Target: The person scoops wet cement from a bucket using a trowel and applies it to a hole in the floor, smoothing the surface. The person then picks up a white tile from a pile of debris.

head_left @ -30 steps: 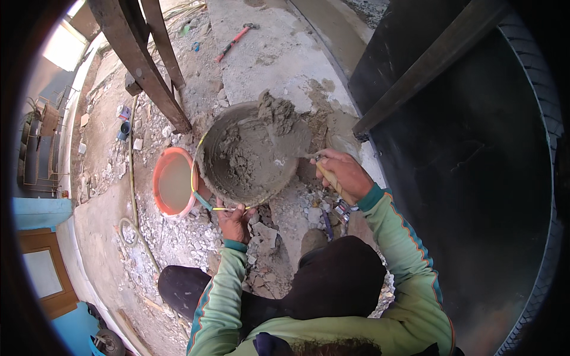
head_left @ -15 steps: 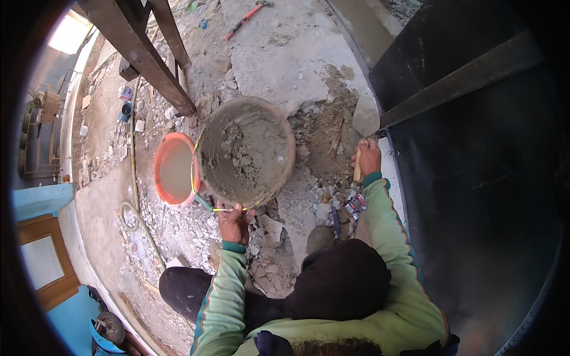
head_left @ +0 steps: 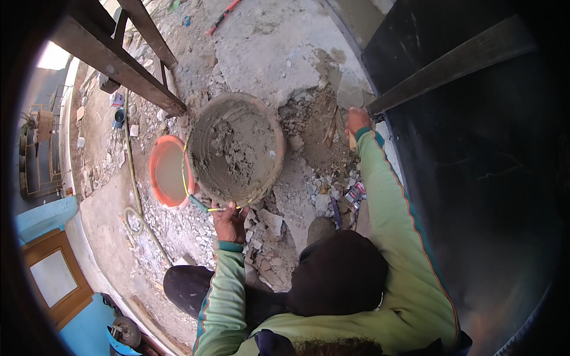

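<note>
Away from the basin's [head_left: 274, 121] right side, where it was a second ago, the trowel [head_left: 350, 94] has swung to the broken ground [head_left: 314, 139] beside the dark beam [head_left: 451, 65]. Its blade points away from the person, long axis nearly straight ahead, handle end toward the person. The right hand's [head_left: 358, 120] fingers are clamped around the handle; the left hand's [head_left: 230, 224] fingers touch the basin's near rim, but I cannot tell whether they grip.

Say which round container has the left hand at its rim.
The larger tub, holding grey mortar; the smaller orange bucket to its left holds cloudy liquid and is untouched.
</note>
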`<state>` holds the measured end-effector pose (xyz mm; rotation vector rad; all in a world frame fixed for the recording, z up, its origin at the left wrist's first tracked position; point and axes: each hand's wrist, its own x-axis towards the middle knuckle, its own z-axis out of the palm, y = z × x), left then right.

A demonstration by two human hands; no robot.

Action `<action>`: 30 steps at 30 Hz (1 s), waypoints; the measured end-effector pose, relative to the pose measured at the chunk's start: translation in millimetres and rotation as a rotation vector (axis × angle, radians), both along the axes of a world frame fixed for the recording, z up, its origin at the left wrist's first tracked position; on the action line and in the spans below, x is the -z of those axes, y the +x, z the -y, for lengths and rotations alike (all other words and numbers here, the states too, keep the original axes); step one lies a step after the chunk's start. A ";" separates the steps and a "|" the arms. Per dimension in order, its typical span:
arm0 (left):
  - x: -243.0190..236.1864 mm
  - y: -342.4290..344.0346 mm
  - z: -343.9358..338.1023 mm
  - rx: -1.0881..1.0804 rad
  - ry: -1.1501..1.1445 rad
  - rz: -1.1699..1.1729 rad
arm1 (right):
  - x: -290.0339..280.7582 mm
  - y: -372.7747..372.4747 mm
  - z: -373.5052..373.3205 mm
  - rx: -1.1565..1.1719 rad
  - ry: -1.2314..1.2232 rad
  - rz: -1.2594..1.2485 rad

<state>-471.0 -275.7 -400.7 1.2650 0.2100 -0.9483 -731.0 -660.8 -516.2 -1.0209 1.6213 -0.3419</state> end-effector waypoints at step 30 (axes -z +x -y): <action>-5.0 6.7 -4.0 0.071 0.005 0.002 | -47.7 65.3 -61.3 -0.100 -0.539 -0.016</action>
